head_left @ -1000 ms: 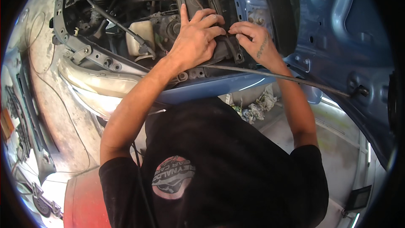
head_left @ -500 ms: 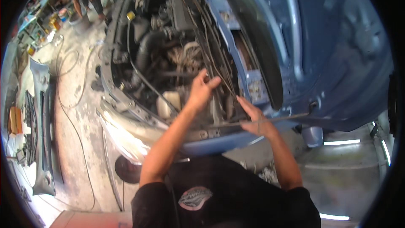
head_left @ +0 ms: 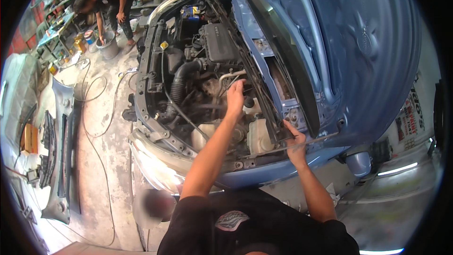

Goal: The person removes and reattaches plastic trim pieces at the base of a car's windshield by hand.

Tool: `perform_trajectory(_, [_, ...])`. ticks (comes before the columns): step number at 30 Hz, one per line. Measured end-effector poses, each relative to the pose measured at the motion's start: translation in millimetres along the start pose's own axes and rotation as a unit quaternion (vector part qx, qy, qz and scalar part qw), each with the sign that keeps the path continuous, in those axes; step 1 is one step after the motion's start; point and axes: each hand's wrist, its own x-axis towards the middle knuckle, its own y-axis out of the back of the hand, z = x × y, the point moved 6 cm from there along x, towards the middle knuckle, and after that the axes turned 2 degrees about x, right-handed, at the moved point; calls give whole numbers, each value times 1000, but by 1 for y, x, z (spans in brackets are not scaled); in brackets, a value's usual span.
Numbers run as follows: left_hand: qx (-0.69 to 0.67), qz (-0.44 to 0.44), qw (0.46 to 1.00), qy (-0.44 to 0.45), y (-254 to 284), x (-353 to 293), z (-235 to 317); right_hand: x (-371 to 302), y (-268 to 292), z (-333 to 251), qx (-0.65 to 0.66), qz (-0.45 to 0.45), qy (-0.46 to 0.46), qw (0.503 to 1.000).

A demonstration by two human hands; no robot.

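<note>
A long black cowl panel [head_left: 255, 82] runs diagonally across the back of the engine bay, from far left to near right. My left hand [head_left: 235, 98] reaches over the engine bay to the panel's middle, fingers closed at its edge; the fingertips are partly hidden. At the near end, my right hand [head_left: 296, 142] grips the panel between thumb and fingers. Below my left hand lie hoses and a white reservoir [head_left: 259, 137]. The black engine cover [head_left: 220, 42] sits farther off, beside a ribbed intake hose [head_left: 178, 89].
The raised blue hood [head_left: 368, 61] fills the right side, with a thin prop rod [head_left: 311, 140] near my right hand. Another person [head_left: 115, 4] bends over a grey bucket [head_left: 107, 47] at far left. A bumper-like part [head_left: 63, 160] and a cable [head_left: 96, 148] lie on the floor.
My head view has shifted, showing more of the shop. My left hand has gone from spread fingers to closing at the panel's edge. My right hand now grips its near end.
</note>
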Motion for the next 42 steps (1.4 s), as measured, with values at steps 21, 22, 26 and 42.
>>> perform_trajectory(21, [-161,-46,985,39,-31,59,5,5,14,57,105,-36,-23,994])
perform_trajectory(22, [-177,-42,983,35,-32,55,4,4,14,48,142,-32,-25,989])
perform_trajectory(26, [-158,-14,987,6,-37,41,20,-6,11,39,230,35,-79,969])
perform_trajectory(42, [231,130,964,-37,-34,33,19,-36,9,-25,-543,-111,-147,819])
